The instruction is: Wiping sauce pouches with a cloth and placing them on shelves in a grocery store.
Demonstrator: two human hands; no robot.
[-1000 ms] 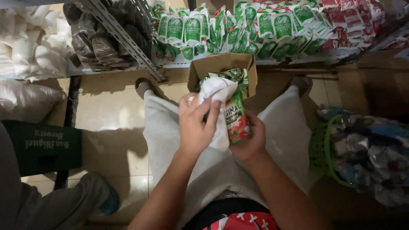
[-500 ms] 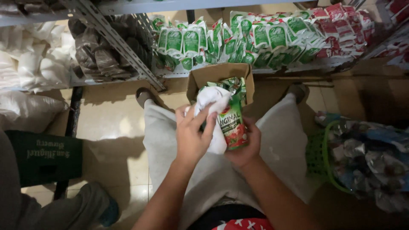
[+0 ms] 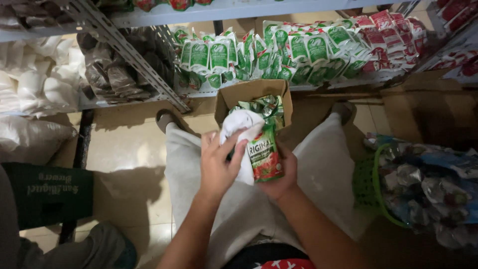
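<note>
While the right hand (image 3: pixel 278 174) still grips the pouch (image 3: pixel 265 155) over the lap, before the box (image 3: pixel 253 97), the left hand's (image 3: pixel 219 167) fingers have slid the cloth (image 3: pixel 240 130) up its top.

**Dim aisle, bright middle, dark corners**

Light falls from above and ahead, brightest on the green pouches (image 3: pixel 259 55) along the shelf (image 3: pixel 249 9) and on the pale floor (image 3: pixel 124 149) at left. The white cloth (image 3: pixel 241 124) is nearly washed out, and the foil packets in the cardboard box (image 3: pixel 251 92) throw small glints. The left hand (image 3: pixel 219 167) casts a soft shadow on the lap. Brightness falls off towards the right and bottom edges; the green basket (image 3: pixel 366 187) sits in murk. Shelf rails bow near the frame edges. Fine detail is grainy and slightly smeared throughout.
</note>
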